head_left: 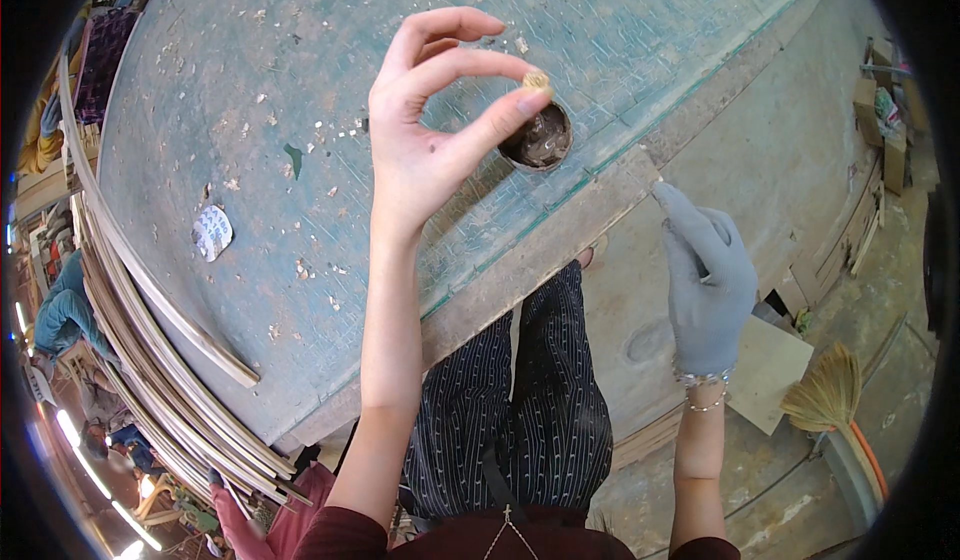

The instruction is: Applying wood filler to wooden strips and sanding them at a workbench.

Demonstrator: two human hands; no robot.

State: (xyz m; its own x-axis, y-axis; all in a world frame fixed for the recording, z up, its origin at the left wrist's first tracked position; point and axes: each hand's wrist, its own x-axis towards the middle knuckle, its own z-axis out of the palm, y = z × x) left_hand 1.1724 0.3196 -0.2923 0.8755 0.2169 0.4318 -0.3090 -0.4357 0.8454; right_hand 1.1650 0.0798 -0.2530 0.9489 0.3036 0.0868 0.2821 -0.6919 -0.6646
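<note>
My bare left hand (425, 125) is raised over the bench. Its thumb and index finger pinch a small tan lump (537, 82), perhaps wadded or woven, too small to name surely; the other fingers curl loosely above. Just below the pinch, a round open tin (545, 145) of glossy dark brown paste stands near the bench edge, partly behind my thumb. My right hand (708, 270), in a grey glove, hovers off the edge of the bench. Thumb and index finger come together at the tips, and anything between them is hidden.
The worn blue-green benchtop (330, 80) carries scattered chips, a green scrap (293, 160) and a printed whitish piece (212, 233). Long curved wooden strips (180, 360) line the left. At right are a straw broom (825, 395), a flat board (768, 380) and boxes (880, 110).
</note>
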